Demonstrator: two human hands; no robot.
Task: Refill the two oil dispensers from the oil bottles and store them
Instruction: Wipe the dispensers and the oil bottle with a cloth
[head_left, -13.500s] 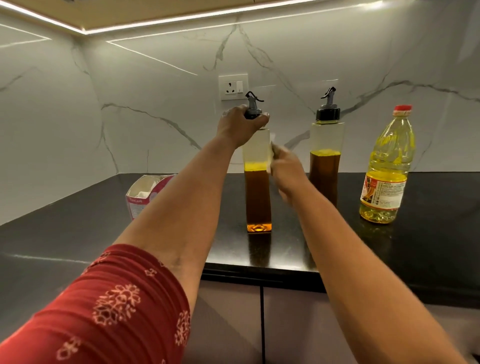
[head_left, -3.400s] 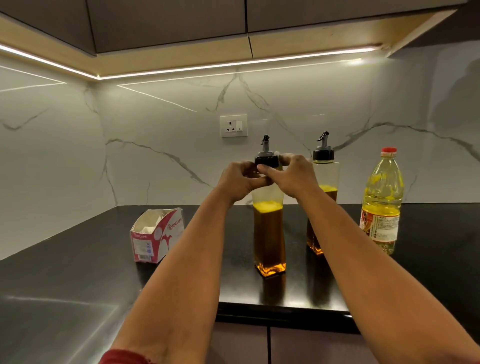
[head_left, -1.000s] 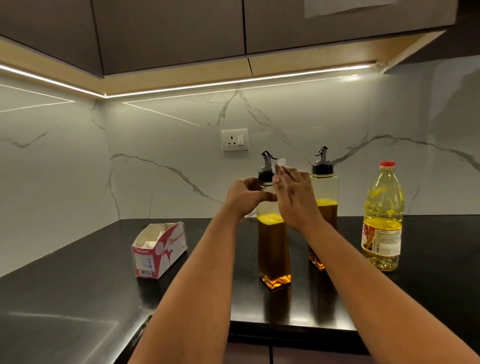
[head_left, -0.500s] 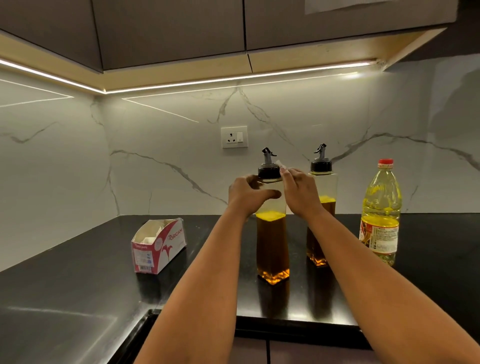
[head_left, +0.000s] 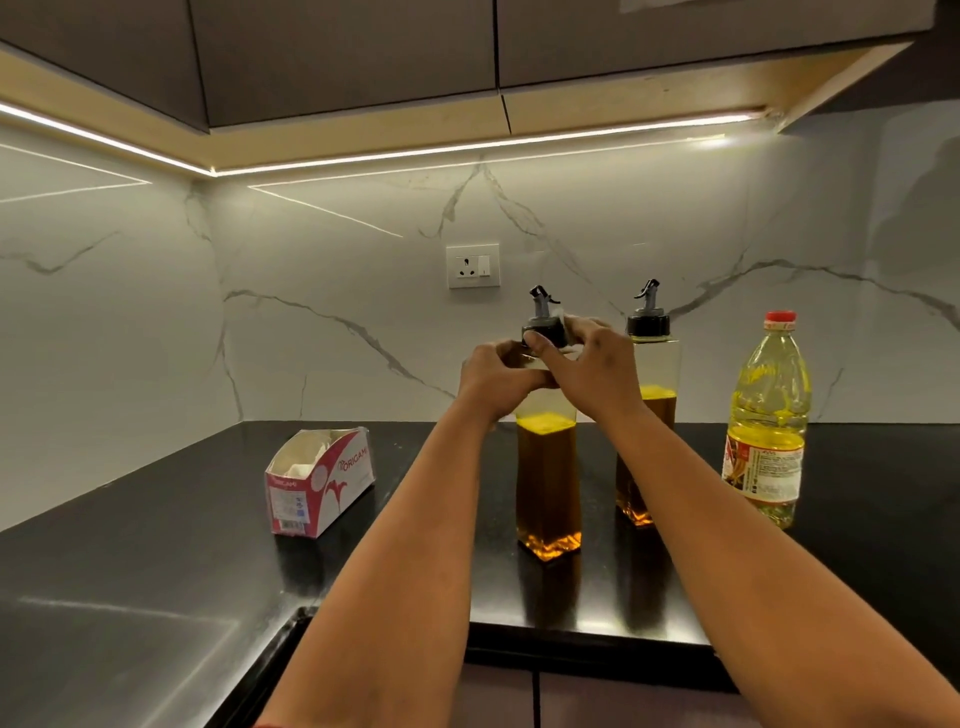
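Note:
Two tall square oil dispensers with black pour-spout caps stand on the black counter (head_left: 156, 551). The near dispenser (head_left: 546, 483) holds dark oil up to about two thirds. My left hand (head_left: 498, 382) grips its clear shoulder just under the cap. My right hand (head_left: 597, 371) holds a small white tissue against the cap and neck from the right. The second dispenser (head_left: 649, 364) stands just behind and to the right, partly hidden by my right forearm. A plastic oil bottle (head_left: 766, 421) with a red cap and yellow oil stands further right.
An open red-and-white tissue box (head_left: 319, 486) lies on the counter to the left. A wall socket (head_left: 472, 265) sits on the marble backsplash behind the dispensers. Dark wall cabinets (head_left: 363, 52) with a light strip hang overhead. The counter's front edge runs below the dispensers.
My right hand has shifted down and around the near dispenser's cap with the tissue, my left hand stays on its shoulder. The view has tilted slightly.

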